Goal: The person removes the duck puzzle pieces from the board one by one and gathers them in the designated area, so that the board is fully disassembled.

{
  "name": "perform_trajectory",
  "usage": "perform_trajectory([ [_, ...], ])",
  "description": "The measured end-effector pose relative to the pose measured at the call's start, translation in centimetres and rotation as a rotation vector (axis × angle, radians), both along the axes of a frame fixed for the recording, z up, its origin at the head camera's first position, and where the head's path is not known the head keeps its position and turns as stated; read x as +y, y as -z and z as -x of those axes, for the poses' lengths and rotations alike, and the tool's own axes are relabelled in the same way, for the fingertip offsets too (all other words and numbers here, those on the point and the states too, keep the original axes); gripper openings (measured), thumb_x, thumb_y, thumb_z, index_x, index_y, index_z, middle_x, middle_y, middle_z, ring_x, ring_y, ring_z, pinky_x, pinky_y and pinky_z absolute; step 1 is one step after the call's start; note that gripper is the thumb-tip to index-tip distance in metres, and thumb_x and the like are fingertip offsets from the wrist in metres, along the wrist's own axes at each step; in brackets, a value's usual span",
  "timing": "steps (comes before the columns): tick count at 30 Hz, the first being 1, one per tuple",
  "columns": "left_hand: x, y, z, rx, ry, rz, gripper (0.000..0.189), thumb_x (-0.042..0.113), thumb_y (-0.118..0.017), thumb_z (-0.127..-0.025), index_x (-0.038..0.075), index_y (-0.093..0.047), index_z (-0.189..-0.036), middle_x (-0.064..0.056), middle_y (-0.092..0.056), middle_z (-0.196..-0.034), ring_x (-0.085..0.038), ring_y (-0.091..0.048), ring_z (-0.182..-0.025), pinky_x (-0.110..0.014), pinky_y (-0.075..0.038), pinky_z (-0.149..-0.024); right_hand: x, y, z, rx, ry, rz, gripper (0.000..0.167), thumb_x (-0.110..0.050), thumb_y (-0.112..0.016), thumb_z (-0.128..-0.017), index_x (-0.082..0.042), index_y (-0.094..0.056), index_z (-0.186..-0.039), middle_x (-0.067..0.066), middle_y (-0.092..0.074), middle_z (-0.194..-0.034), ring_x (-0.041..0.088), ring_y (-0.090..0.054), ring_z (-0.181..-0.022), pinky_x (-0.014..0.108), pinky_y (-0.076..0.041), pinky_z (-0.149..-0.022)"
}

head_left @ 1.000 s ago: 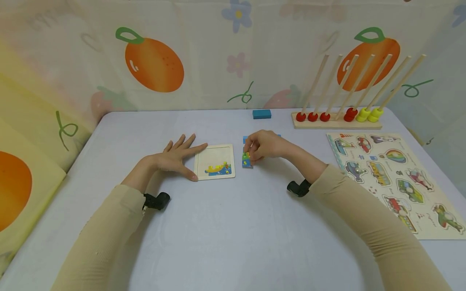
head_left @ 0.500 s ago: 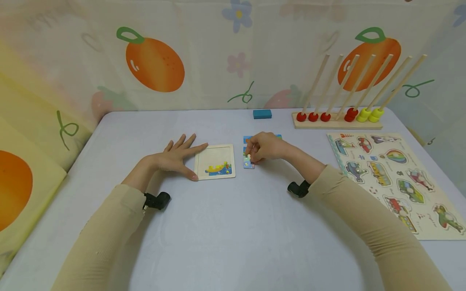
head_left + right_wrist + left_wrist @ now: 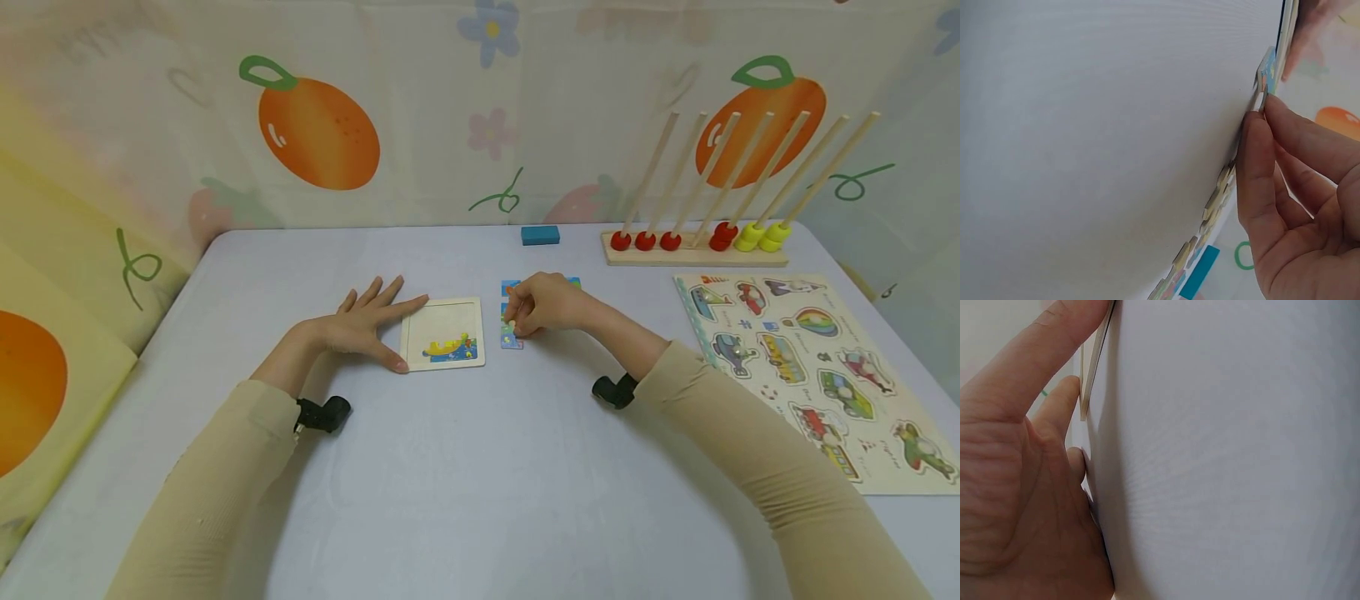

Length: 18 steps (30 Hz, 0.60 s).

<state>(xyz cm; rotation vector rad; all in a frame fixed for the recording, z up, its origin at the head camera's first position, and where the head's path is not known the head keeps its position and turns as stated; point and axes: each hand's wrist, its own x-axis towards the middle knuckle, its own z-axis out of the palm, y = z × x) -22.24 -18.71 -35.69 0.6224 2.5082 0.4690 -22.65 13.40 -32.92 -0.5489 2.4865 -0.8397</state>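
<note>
My left hand (image 3: 351, 330) lies with its fingers spread on the left of a square wooden puzzle tray (image 3: 442, 310). Thumb and index finger touch the tray's edge. A few joined jigsaw pieces (image 3: 453, 348), yellow and blue, fill its lower right part. To the right of the tray, my right hand (image 3: 551, 302) pinches a small blue jigsaw piece (image 3: 1268, 67) between thumb and fingertips, just over the table. Other loose jigsaw pieces (image 3: 1213, 209) lie beside and beyond the right hand, which partly hides them in the head view.
Behind the pieces lies a blue block (image 3: 540, 236). A bead-and-peg stand (image 3: 693, 257) with red and yellow beads is at the back right. A picture board of vehicles (image 3: 806, 367) covers the table's right side. A patterned cloth (image 3: 427, 108) hangs behind the table.
My right hand has shifted slightly down, and the piece at its fingertips shows more light blue where green and yellow showed before. The left hand and the tray have stayed in place.
</note>
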Motion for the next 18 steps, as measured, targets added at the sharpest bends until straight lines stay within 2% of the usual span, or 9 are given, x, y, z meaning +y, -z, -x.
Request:
perform_trajectory([
  [18,0.03,-0.09,-0.01,0.003,0.002,-0.001,0.109,0.054,-0.079,-0.073,0.035,-0.014,-0.159,-0.01,0.015,-0.168,-0.039,0.022,-0.154,-0.068,0.015,-0.119,-0.09,-0.01,-0.19,0.018,0.01,-0.005,0.016,-0.004,-0.073,-0.085,-0.004,-0.075,-0.101,0.007,-0.07,-0.08,0.013,-0.063,-0.067,0.019,-0.049,-0.063],
])
